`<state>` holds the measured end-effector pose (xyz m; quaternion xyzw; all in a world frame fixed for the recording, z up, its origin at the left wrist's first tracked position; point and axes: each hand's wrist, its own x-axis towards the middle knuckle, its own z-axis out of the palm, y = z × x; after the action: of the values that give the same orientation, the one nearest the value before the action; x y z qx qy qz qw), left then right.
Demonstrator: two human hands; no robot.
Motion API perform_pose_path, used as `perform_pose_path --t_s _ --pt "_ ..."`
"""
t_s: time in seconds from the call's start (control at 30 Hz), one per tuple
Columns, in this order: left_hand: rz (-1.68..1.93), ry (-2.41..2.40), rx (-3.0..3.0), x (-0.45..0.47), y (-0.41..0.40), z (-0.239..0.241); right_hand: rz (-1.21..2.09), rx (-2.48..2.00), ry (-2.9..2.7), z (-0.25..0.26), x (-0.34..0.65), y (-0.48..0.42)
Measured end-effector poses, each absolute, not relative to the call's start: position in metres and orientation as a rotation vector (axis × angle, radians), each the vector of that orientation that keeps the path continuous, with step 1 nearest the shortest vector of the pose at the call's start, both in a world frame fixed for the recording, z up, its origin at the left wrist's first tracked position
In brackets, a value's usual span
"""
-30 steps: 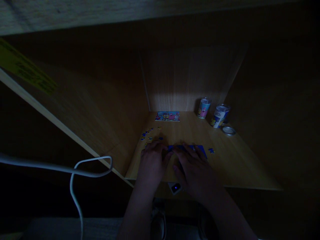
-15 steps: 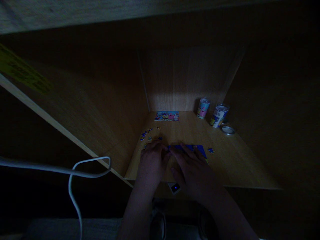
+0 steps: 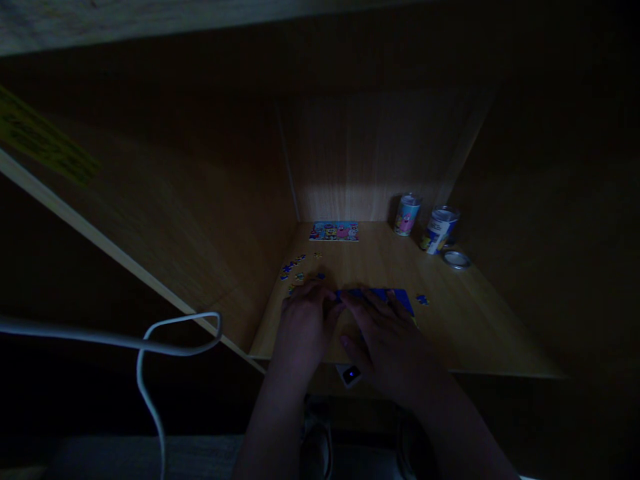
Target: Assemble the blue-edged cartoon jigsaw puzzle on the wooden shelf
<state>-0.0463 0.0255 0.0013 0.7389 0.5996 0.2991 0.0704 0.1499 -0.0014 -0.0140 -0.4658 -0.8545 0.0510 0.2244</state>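
A partly assembled blue jigsaw puzzle [image 3: 404, 300] lies near the shelf's front, largely covered by my hands. My right hand [image 3: 383, 333] rests flat over it, fingers spread and pointing away from me. At the puzzle's left end, my left hand [image 3: 305, 323] has its fingers curled and pressed together; whatever is between them is hidden. The fingertips of both hands nearly meet there. Just beyond my left hand lies a loose dark blue puzzle piece [image 3: 321, 276]. Another blue puzzle piece [image 3: 423, 300] sits right of the puzzle.
Several loose pieces [image 3: 290, 268] lie along the left. A colourful picture card [image 3: 334, 231] is by the back wall. Two cans [image 3: 407, 215] and a round metal lid [image 3: 457, 260] stand at the right. A white cable [image 3: 150, 345] hangs left; a small device [image 3: 350, 375] shows below the shelf edge.
Both hands stay almost still on the puzzle. The view has shifted very slightly; the pieces, cans and card have not moved.
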Motion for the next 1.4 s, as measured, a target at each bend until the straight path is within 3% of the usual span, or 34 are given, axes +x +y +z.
perform_pose_path --t_s 1.4 --pt "1.152 1.549 1.908 -0.0533 0.0246 0.0028 0.169 -1.305 -2.355 -0.0127 0.1515 -0.0009"
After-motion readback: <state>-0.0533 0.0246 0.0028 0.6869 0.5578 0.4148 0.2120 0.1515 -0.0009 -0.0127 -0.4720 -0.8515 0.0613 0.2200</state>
